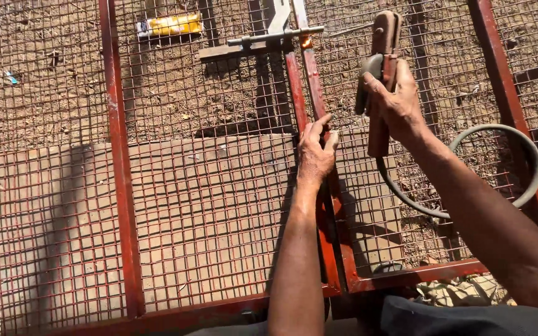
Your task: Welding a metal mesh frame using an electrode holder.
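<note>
over bare dirt ground (175, 99), seen from the head camera: red-painted steel frame with wire mesh panels (207, 218), laid flat.

item: left hand (316, 152). fingers curled over the red centre bar (311, 93) of the frame, pressing on it; gripping the bar, not open.

item: right hand (396, 102). closed around the handle of a welding electrode holder (382, 74), held upright just beside the centre bar, clear of the metal. whether a rod sits in its clamp cannot be told.

item: grey cable (524, 155). loops from the holder's lower end across the right mesh panel.

item: metal clamp (275, 37). sits across the upper end of the centre bar, with a wooden strip just under it.

item: yellow packet (170, 25). on the dirt beyond the frame, well apart from both hands.

item: flat board under the mesh (63, 218), pale, showing through the left panels.

step in hand, as judged: steadying the centre bar while the holder is poised for a weld on it. the next move likely calls for bringing the holder's tip down to a joint on the bar, with the left fingers kept clear of that spot.
</note>
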